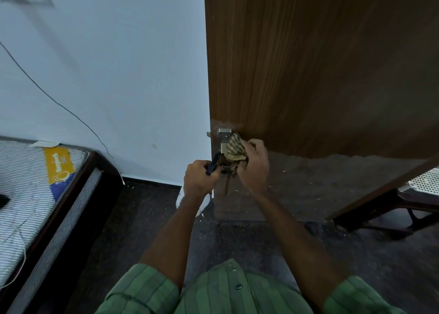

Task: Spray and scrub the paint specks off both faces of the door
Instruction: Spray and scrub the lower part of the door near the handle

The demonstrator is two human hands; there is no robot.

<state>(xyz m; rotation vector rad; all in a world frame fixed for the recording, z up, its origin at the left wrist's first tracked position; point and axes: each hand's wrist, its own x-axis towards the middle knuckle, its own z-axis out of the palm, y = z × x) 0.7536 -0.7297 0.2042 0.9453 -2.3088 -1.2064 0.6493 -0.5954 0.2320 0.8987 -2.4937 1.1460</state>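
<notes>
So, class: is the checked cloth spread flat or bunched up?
Bunched up: the checked cloth is wadded in the right hand, pressed against the door by the lock.

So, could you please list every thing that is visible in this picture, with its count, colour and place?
door: one, brown wood, right half, lower part looks wet and duller
lock plate: one, silver metal, at the door's left edge
cloth: one, beige checked, pressed against the lock plate
spray bottle: one, white body with dark trigger, by the door edge
wall: one, pale blue-white, left half
cable: one, thin dark, running down the wall
mattress: one, striped grey-white with a yellow label, lower left, on a dark frame
chair: one, dark frame, white perforated part, right edge, partly hidden
floor: dark speckled
left hand: grips the spray bottle
right hand: grips the cloth
</notes>
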